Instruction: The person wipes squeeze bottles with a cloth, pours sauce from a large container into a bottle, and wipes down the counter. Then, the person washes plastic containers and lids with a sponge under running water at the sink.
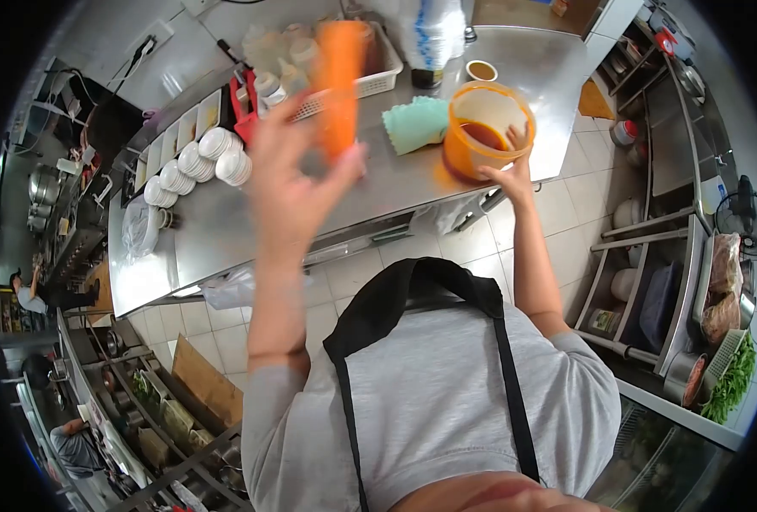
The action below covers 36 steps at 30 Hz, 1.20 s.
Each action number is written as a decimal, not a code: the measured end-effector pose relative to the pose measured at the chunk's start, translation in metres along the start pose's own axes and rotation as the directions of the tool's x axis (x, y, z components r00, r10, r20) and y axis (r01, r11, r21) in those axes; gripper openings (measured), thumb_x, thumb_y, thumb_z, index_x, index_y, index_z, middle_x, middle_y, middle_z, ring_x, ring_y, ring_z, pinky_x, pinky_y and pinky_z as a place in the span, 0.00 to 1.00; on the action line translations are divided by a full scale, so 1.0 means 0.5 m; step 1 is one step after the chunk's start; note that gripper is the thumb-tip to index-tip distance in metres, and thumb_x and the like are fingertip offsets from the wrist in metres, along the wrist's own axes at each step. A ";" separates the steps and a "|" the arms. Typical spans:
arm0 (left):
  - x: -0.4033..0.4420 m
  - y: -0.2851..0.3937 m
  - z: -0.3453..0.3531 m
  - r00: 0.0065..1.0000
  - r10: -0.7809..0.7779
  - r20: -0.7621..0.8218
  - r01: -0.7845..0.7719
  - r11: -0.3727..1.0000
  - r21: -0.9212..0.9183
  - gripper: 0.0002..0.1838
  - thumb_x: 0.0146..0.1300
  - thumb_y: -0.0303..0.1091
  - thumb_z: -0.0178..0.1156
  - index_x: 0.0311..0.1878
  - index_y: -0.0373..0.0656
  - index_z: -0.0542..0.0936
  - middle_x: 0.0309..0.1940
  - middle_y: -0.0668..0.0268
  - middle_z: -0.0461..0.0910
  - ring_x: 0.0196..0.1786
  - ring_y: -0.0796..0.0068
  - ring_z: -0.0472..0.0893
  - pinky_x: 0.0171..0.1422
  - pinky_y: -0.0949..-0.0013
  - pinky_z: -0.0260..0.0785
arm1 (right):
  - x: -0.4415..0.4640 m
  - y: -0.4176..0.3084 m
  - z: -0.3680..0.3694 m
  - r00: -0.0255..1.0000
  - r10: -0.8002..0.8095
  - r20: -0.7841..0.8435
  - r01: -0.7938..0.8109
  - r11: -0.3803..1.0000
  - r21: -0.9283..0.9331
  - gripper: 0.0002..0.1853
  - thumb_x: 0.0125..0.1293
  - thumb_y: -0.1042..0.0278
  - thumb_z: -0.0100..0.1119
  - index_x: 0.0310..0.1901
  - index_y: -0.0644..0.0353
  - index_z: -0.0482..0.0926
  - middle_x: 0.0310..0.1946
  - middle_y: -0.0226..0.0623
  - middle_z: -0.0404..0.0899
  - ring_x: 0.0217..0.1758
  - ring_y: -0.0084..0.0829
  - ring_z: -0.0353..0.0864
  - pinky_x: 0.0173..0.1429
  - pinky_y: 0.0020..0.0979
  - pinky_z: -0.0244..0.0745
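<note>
My left hand (297, 175), smeared by motion, is raised over the steel counter (310, 209). Between its thumb and fingers is a bright orange piece (339, 90), blurred and seen nearly edge-on, which looks like a lid. At the counter's front right, my right hand (512, 162) grips the side of an orange-rimmed translucent tub (468, 158), its fingers wrapping the rim. Dark reddish-brown liquid (482, 135) lies in the tub. A folded mint-green cloth (414, 125) rests just left of it. Behind the tub stands a small cup of brown sauce (481, 71).
Stacks of small white dishes (197, 162) line the counter's left, near a row of containers (174, 132). A white basket (378, 83) and a plastic-wrapped stack (434, 38) stand at the back. Shelves (652, 273) flank the right. A co-worker (78, 444) is at lower left.
</note>
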<state>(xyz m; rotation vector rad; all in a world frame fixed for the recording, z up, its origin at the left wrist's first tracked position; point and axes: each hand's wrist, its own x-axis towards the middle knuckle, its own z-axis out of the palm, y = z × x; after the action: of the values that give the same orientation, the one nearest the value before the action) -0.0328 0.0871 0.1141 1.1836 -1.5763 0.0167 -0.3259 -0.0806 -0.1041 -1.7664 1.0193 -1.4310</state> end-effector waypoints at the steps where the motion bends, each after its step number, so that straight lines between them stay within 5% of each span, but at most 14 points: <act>1: 0.030 0.017 0.068 0.984 0.057 0.171 -0.073 0.993 0.091 0.14 0.45 0.33 0.68 0.34 0.38 0.78 0.53 0.55 0.71 0.53 0.57 0.74 0.54 0.64 0.67 | 0.004 -0.012 -0.003 1.000 0.011 0.016 -0.011 1.000 0.014 0.65 0.31 0.59 0.80 0.67 0.63 0.41 0.62 0.47 0.56 0.65 0.41 0.59 0.67 0.37 0.58; 3: 0.045 0.021 0.221 0.917 -0.048 0.395 0.037 0.999 0.035 0.14 0.47 0.36 0.67 0.31 0.37 0.76 0.54 0.54 0.71 0.54 0.54 0.74 0.54 0.62 0.68 | 0.007 -0.015 -0.011 0.999 0.007 0.035 -0.008 0.999 0.036 0.65 0.30 0.59 0.80 0.66 0.64 0.41 0.61 0.49 0.56 0.64 0.41 0.60 0.66 0.38 0.59; 6: 0.041 0.026 0.382 0.884 0.236 0.404 -0.306 0.945 0.117 0.15 0.48 0.37 0.67 0.29 0.38 0.72 0.49 0.55 0.74 0.44 0.61 0.77 0.47 0.64 0.70 | 0.013 -0.044 -0.015 0.994 0.054 0.091 -0.074 0.971 0.229 0.65 0.30 0.59 0.81 0.65 0.65 0.42 0.61 0.50 0.56 0.64 0.41 0.61 0.66 0.38 0.60; 8: 0.044 0.047 0.436 0.747 0.021 0.664 -0.202 0.959 0.196 0.17 0.50 0.43 0.65 0.31 0.39 0.74 0.45 0.54 0.75 0.42 0.57 0.77 0.45 0.64 0.70 | 0.020 -0.029 -0.026 0.992 0.058 0.108 -0.077 0.980 0.183 0.66 0.29 0.56 0.81 0.65 0.68 0.42 0.62 0.51 0.54 0.66 0.43 0.57 0.68 0.39 0.56; 12: 0.080 0.043 0.545 0.900 -0.202 0.386 -0.083 0.789 0.608 0.37 0.56 0.67 0.48 0.45 0.37 0.77 0.49 0.51 0.72 0.53 0.49 0.70 0.54 0.43 0.61 | 0.026 -0.022 -0.039 0.993 -0.029 0.117 0.022 0.998 0.057 0.71 0.28 0.50 0.80 0.66 0.72 0.38 0.65 0.55 0.47 0.71 0.47 0.45 0.72 0.40 0.45; 13: 0.077 0.013 0.582 0.872 -0.381 0.309 0.049 0.694 0.718 0.48 0.53 0.74 0.43 0.59 0.35 0.68 0.61 0.46 0.61 0.65 0.39 0.55 0.62 0.32 0.44 | 0.029 -0.023 -0.043 0.992 -0.058 0.114 0.052 0.997 0.048 0.72 0.27 0.50 0.80 0.66 0.71 0.37 0.65 0.55 0.47 0.70 0.48 0.47 0.72 0.40 0.46; 19: 0.054 -0.012 0.591 0.792 -0.383 0.476 -0.043 0.742 0.669 0.48 0.55 0.69 0.44 0.70 0.42 0.50 0.71 0.51 0.43 0.72 0.43 0.38 0.68 0.35 0.23 | 0.053 -0.019 -0.067 0.984 -0.071 0.162 0.058 0.995 0.082 0.70 0.26 0.51 0.80 0.66 0.69 0.40 0.63 0.54 0.51 0.68 0.48 0.52 0.70 0.41 0.51; 22: 0.086 -0.009 0.496 0.627 -0.165 0.762 -0.257 0.879 0.402 0.40 0.56 0.59 0.50 0.69 0.52 0.56 0.72 0.64 0.44 0.74 0.59 0.43 0.69 0.37 0.23 | 0.066 -0.016 -0.074 0.980 -0.126 0.156 0.112 0.989 0.092 0.69 0.25 0.51 0.80 0.66 0.68 0.42 0.63 0.53 0.52 0.67 0.48 0.53 0.69 0.43 0.51; 24: 0.122 0.012 0.440 0.208 -0.159 0.965 -0.386 0.893 0.230 0.36 0.54 0.55 0.54 0.66 0.54 0.63 0.71 0.66 0.52 0.73 0.62 0.48 0.71 0.40 0.23 | 0.065 -0.004 -0.073 0.969 -0.202 0.143 0.198 0.979 0.042 0.69 0.25 0.51 0.80 0.66 0.67 0.42 0.62 0.52 0.54 0.67 0.49 0.54 0.69 0.43 0.51; 26: 0.160 0.047 0.432 0.127 -0.229 0.965 -0.316 0.913 0.259 0.34 0.55 0.55 0.54 0.63 0.49 0.67 0.67 0.62 0.59 0.72 0.63 0.52 0.72 0.44 0.26 | 0.055 -0.001 -0.071 0.980 -0.149 0.130 0.145 0.989 0.039 0.68 0.27 0.50 0.80 0.66 0.67 0.43 0.63 0.53 0.53 0.68 0.49 0.53 0.69 0.43 0.51; 28: 0.164 0.102 0.489 0.396 -0.394 0.829 -0.148 0.864 0.481 0.33 0.58 0.54 0.51 0.62 0.43 0.66 0.65 0.57 0.63 0.71 0.62 0.54 0.72 0.45 0.29 | 0.067 0.006 -0.067 0.985 -0.120 0.124 0.116 0.993 0.038 0.67 0.28 0.50 0.79 0.66 0.67 0.43 0.64 0.53 0.52 0.68 0.49 0.51 0.69 0.43 0.50; 29: 0.105 0.038 0.570 0.728 -0.243 0.641 -0.201 0.818 0.539 0.35 0.60 0.56 0.49 0.62 0.36 0.65 0.64 0.53 0.62 0.69 0.61 0.57 0.72 0.45 0.33 | 0.064 0.014 -0.067 0.979 -0.154 0.130 0.163 0.985 -0.062 0.66 0.29 0.49 0.78 0.66 0.67 0.44 0.65 0.53 0.51 0.69 0.49 0.50 0.69 0.43 0.50; 31: 0.028 0.019 0.673 0.902 -0.157 0.402 -0.207 0.660 0.722 0.36 0.62 0.55 0.46 0.62 0.31 0.62 0.63 0.49 0.62 0.69 0.57 0.58 0.70 0.43 0.40 | 0.117 0.013 -0.059 0.899 -0.390 0.198 0.422 0.894 -0.153 0.63 0.33 0.48 0.76 0.66 0.68 0.45 0.67 0.56 0.48 0.70 0.51 0.47 0.70 0.44 0.49; 36: 0.026 0.006 0.597 0.773 0.007 0.634 -0.333 0.855 0.397 0.28 0.63 0.45 0.49 0.65 0.43 0.63 0.66 0.61 0.61 0.70 0.61 0.57 0.71 0.43 0.38 | 0.108 0.043 -0.094 0.956 -0.286 0.064 0.293 0.935 -0.201 0.59 0.37 0.53 0.76 0.66 0.66 0.47 0.59 0.54 0.61 0.63 0.50 0.58 0.66 0.44 0.55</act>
<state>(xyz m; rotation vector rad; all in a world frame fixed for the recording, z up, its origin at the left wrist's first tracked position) -0.2510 -0.0880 0.0092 1.5245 -2.3691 0.1840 -0.3700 -0.1384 -0.0865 -2.1607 0.9493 -1.5065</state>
